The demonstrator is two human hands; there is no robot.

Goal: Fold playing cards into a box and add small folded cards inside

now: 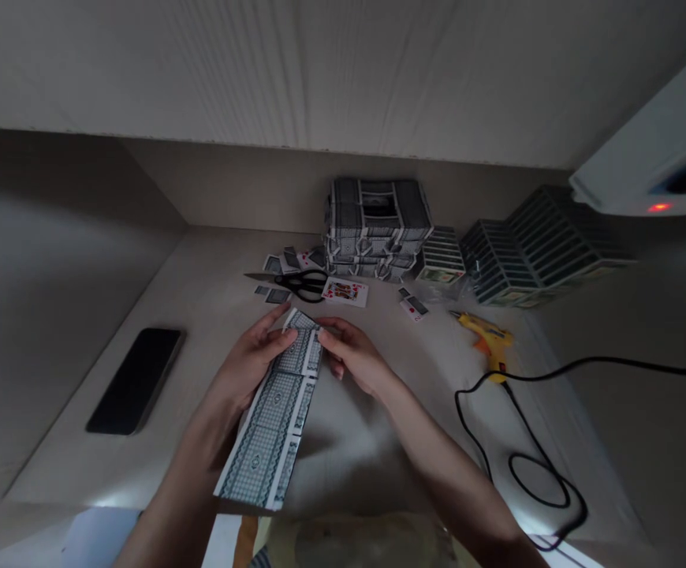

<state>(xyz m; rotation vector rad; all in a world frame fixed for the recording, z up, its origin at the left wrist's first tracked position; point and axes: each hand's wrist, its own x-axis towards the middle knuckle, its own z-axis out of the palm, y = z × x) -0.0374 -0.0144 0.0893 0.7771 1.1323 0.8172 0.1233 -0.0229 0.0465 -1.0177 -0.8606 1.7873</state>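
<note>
Nearest the camera, lower centre: a folded card strip is held, its upper end pinched in the grip of the left hand and right hand. Its cards appear joined; whether folding is complete cannot be told. A card-covered box, upper centre, is judged assembled. A face card is left loose near scissors. A glue gun is laid, unheld, at right. Pale table, dimly lit, walled behind.

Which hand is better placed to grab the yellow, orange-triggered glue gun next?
Likely the right hand: it's nearer the glue gun; the left hand is farther, across the long grey-patterned card strip both hold.
</note>
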